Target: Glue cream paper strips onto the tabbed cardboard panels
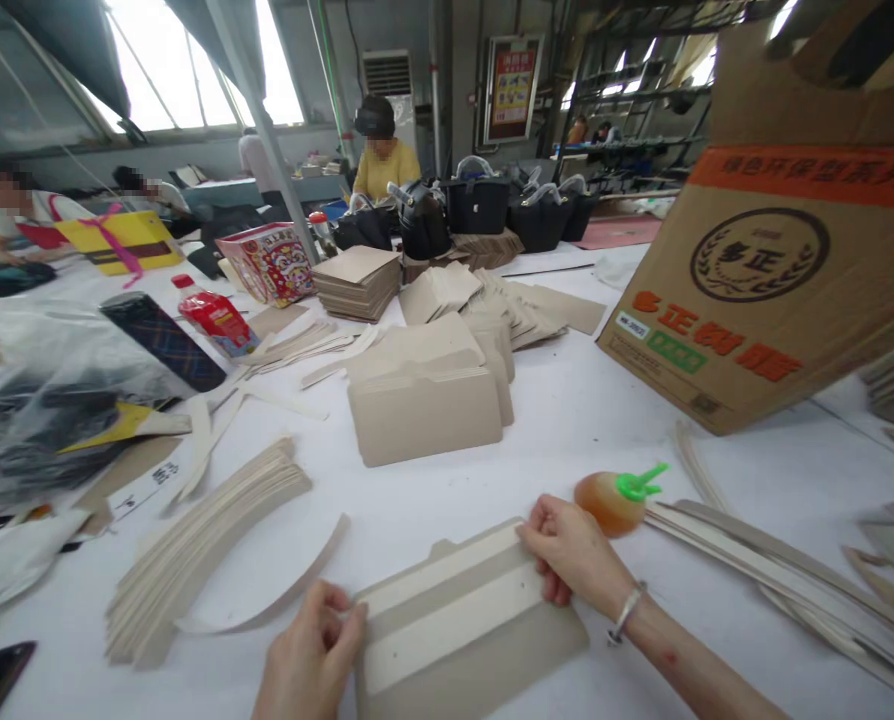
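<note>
A grey cardboard panel [499, 660] with rounded corners lies in front of me on the white table [537, 440]. Across it run two pale cardboard strips, an upper strip [439, 572] along its far edge and a lower strip [454, 628]. My left hand [312, 645] pinches the upper strip's left end, thumb and fingers closed. The right end of that same strip is between the thumb and curled fingers of my right hand [578, 555]. Just beyond my right hand lies a squeeze bottle [604, 502] of amber liquid with a green nozzle.
Left of the panel are a fanned stack of strips [207, 550] and one loose curved strip [274, 605]. Folded cardboard panels [424, 410] stand ahead. A large carton [762, 250] and more strips [784, 580] occupy the right. People sit farther back, near black bags [477, 205].
</note>
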### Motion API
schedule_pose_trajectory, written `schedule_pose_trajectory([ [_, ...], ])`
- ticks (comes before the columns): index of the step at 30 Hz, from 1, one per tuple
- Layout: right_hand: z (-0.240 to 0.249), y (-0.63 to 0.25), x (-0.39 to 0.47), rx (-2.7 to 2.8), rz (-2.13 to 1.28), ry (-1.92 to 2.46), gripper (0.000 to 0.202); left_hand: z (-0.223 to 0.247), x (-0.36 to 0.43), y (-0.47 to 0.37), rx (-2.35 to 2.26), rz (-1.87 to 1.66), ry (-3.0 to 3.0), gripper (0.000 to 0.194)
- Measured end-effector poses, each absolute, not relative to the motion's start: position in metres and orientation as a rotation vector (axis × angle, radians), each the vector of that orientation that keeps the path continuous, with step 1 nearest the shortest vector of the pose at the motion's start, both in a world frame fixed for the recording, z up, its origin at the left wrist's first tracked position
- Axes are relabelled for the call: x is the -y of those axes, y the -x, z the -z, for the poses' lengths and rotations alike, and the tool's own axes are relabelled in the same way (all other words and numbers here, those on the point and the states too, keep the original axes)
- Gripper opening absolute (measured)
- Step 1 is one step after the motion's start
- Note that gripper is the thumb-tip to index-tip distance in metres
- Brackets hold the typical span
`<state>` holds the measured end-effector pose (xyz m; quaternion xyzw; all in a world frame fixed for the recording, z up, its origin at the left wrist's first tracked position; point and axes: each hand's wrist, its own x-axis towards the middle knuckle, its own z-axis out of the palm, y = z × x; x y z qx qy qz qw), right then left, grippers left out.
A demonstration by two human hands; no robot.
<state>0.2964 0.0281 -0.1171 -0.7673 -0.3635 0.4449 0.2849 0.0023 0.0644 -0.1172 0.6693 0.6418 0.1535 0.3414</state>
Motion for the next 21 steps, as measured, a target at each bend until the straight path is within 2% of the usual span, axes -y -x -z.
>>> schedule_pose_trajectory([
  [3, 0.114, -0.298, -0.028, 1.159, -1.056, 2.094, 0.003, 0.114, -0.063, -0.002, -1.557, -0.418, -2.132, 0.018],
  [5, 0.110, -0.298, -0.027, 1.323, -0.898, 2.110, 0.003, 0.111, -0.061, -0.005, -1.441, -0.379, -2.353, 0.029],
  [8, 0.106, -0.294, -0.023, 1.543, -0.689, 2.094, 0.013, 0.106, -0.060, -0.012, -1.248, -0.270, -2.618, 0.047],
  [12, 0.112, -0.287, -0.016, 1.877, -0.408, 2.105, 0.024, 0.102, -0.060, -0.019, -1.176, -0.194, -2.739, 0.055],
  [16, 0.122, -0.285, -0.017, 2.172, -0.042, 2.098, 0.031, 0.101, -0.057, -0.022, -1.184, -0.240, -2.777, 0.052],
  [21, 0.121, -0.294, -0.019, 2.035, -0.026, 2.036, 0.026, 0.094, -0.066, -0.002, -1.349, -0.477, -2.785, 0.037],
])
